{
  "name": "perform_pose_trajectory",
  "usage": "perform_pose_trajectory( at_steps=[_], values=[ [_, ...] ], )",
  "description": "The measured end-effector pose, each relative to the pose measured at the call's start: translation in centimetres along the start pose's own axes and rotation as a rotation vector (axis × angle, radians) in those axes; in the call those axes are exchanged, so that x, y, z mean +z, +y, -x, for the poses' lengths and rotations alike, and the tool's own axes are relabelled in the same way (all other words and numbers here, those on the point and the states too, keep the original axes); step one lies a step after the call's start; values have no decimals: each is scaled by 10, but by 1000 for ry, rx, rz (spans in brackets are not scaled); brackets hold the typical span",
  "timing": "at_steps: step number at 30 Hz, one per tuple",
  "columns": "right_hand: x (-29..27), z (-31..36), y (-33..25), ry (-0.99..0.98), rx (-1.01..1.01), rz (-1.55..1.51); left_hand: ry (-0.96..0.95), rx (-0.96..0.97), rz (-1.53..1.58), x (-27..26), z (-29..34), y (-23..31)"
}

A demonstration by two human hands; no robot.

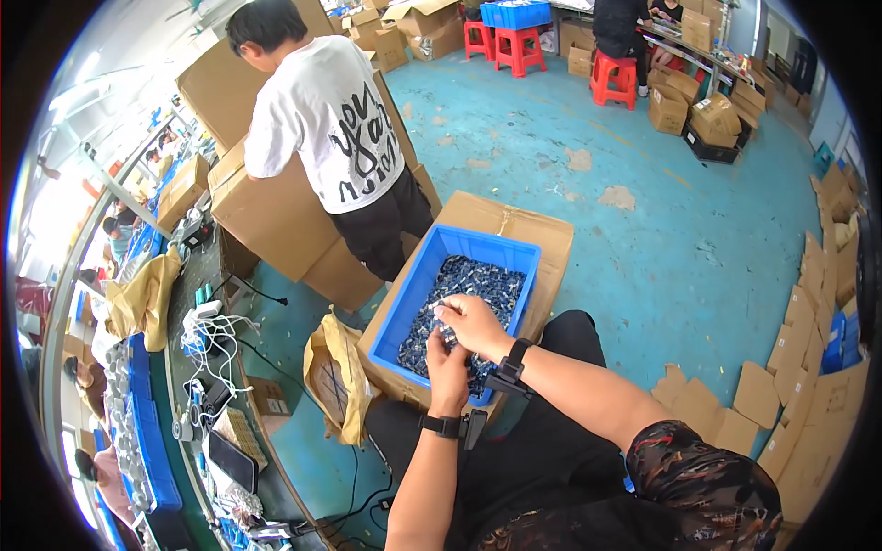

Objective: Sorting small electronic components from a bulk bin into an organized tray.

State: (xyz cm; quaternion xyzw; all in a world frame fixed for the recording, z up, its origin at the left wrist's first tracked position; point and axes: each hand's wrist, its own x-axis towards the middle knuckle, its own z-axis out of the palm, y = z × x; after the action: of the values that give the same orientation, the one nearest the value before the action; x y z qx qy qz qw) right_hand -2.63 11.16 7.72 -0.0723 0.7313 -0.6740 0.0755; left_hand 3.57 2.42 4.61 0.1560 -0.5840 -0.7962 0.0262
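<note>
A blue plastic bin [378, 347] stands before me, holding a heap of small dark-blue and whitish parts [478, 273]. Over the heap, my right hand [475, 324] has its thumb and fingers pinched together; whatever small piece is in them is too small to name. Just below and slightly left of it, my left hand [447, 369] is held with its fingers closed near the right fingertips. What the left fingers hold is hidden. Both wrists wear black straps with small dark units.
Under the bin is a cardboard box [546, 230]. Beside it stands an open yellow sack [338, 376]. To the left runs a workbench with white cables [213, 332] and a phone [232, 462]. A person in a white shirt [331, 119] stands ahead at large cartons [266, 216].
</note>
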Motion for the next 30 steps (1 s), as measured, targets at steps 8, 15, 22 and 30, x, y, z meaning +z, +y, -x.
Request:
perform_pose_trajectory(
  at_steps=[8,15,22,30],
  values=[
    [11,-3,16,15,151,-469,128,115,83,-8,-16,-6],
    [-1,1,-9,-61,392,-663,123,135,63,-6,-6,3],
    [16,4,-10,94,327,-643,128,334,-327,-3,11,-9],
    [25,1,19,126,322,-574,181,317,-311,-5,17,-10]
  ],
)
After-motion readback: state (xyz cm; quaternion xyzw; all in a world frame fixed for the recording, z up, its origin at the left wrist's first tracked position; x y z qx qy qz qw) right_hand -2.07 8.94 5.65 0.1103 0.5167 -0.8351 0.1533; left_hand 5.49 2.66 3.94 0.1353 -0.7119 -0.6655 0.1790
